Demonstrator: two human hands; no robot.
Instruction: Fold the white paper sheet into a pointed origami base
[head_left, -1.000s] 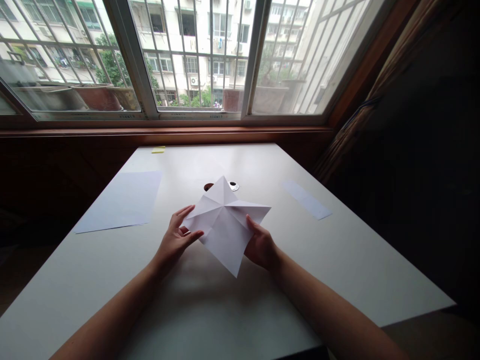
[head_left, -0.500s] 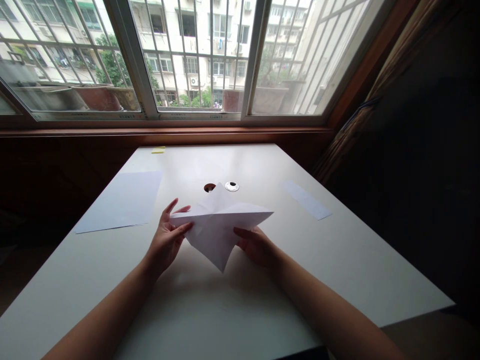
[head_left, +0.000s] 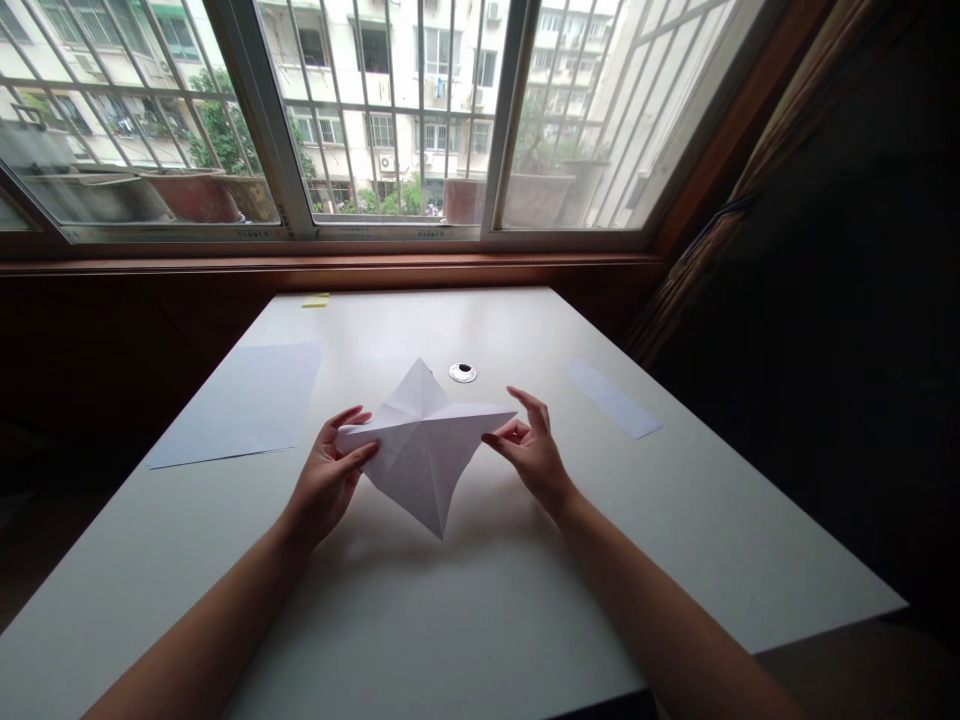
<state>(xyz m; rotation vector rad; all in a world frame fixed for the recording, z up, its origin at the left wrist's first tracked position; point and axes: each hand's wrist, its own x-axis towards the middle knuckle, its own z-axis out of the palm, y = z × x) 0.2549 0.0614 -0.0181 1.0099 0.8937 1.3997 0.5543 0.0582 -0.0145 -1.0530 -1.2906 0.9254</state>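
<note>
A creased white sheet of paper point(head_left: 424, 440) is held above the table, bent along its folds, with one corner pointing up and away and another hanging down toward me. My left hand point(head_left: 330, 475) grips its left corner, thumb on the near side and fingers behind. At the right corner, the thumb and a curled finger of my right hand point(head_left: 536, 455) pinch the paper's lower edge, while the index finger stretches upward, off the sheet.
On the white table point(head_left: 450, 630), a flat paper sheet point(head_left: 247, 400) lies left and a narrow paper strip point(head_left: 611, 398) right. A round silver ring point(head_left: 463, 372) sits beyond the folded paper. A yellow slip point(head_left: 316, 300) is near the far edge, below the barred window point(head_left: 397, 120).
My right hand has moved from under the paper out to its right corner, with a finger lifted. The paper has shifted slightly left, and its far corner now covers most of the table's hole.
</note>
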